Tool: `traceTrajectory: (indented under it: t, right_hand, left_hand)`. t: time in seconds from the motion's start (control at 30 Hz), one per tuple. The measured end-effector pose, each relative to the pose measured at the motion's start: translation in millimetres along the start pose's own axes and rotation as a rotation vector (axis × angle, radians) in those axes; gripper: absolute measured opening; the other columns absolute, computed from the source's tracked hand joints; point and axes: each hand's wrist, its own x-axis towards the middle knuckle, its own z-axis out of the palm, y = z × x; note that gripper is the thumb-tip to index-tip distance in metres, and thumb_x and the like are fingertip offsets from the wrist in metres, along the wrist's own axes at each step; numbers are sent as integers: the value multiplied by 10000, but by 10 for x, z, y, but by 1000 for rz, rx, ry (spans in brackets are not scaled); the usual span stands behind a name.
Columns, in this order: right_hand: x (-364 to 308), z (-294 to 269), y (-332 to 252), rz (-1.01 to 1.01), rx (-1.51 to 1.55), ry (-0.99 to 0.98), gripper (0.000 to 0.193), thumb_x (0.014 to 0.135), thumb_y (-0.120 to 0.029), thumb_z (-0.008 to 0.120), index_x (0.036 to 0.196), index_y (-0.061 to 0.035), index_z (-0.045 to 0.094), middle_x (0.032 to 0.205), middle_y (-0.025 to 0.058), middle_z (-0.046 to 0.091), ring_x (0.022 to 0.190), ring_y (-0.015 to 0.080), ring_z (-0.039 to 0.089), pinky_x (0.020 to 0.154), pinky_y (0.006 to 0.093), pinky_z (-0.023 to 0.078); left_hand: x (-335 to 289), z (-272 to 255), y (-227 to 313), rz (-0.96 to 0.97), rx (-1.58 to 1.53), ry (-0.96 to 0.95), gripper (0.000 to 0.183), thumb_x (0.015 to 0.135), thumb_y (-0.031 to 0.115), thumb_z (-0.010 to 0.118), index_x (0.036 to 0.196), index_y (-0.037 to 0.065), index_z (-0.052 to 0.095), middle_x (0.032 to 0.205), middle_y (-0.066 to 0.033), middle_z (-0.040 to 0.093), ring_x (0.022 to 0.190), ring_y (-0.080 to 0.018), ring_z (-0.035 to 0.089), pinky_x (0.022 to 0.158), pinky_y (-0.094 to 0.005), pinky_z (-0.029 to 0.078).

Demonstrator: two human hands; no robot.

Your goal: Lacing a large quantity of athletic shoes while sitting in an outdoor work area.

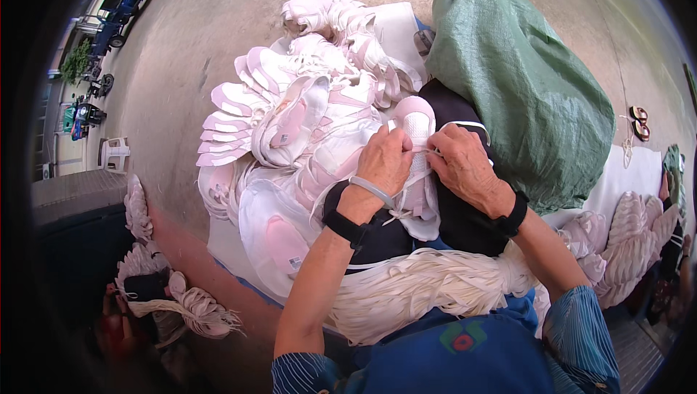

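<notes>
A pale pink and white shoe upper [417,124] lies across my lap, its rounded toe pointing away from me. My left hand [385,160] is closed at the left edge of its lacing, fingers pinched on a white shoelace [420,150]. On the right side of the opening, my right hand [467,165] also pinches the lace, which runs across between the two hands. Loose lace ends hang near the upper's heel end. Close to my body, a thick bundle of cream shoelaces [428,289] lies over my lap. The fingertips are partly hidden.
A large heap of pink and white shoe uppers [327,96] lies left and ahead on a white sheet. A green woven sack [519,82] bulges at the right. More uppers [624,241] are stacked at far right. Another person's arm [116,307] and laces [207,310] show at lower left.
</notes>
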Motion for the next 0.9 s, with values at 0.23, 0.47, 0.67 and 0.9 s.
traceTrajectory:
  t: [0.23,0.47,0.67,0.9]
  right_hand:
    - [-22,-9,-13,-13,7,13,117,777,-129,649,857,-51,613,850,116,550,854,297,558,744,409,403]
    - [12,-132,38,-9,71,100,94,790,-103,637,852,-35,619,841,126,555,834,306,557,744,413,418]
    - [179,-235,-396,-224,338,-64,228,811,-40,612,1036,-17,582,932,148,571,847,340,620,705,398,510]
    - [171,22,-478,-341,250,-225,113,888,-110,554,867,-1,543,776,137,568,756,330,626,662,396,508]
  left_hand:
    - [-1,-75,-79,85,49,-67,154,824,138,621,855,2,557,872,-194,555,845,-386,571,760,-447,458]
    - [-97,-512,-149,-65,-41,-191,195,847,162,553,903,-25,565,834,-183,590,786,-302,590,735,-371,477]
    - [-605,-973,-19,-211,-339,-169,149,897,133,567,888,-16,554,784,-42,546,660,-106,542,590,-248,471]
    - [-798,-646,49,-314,-614,-12,161,912,170,593,935,13,569,740,17,523,578,-56,490,515,-194,414]
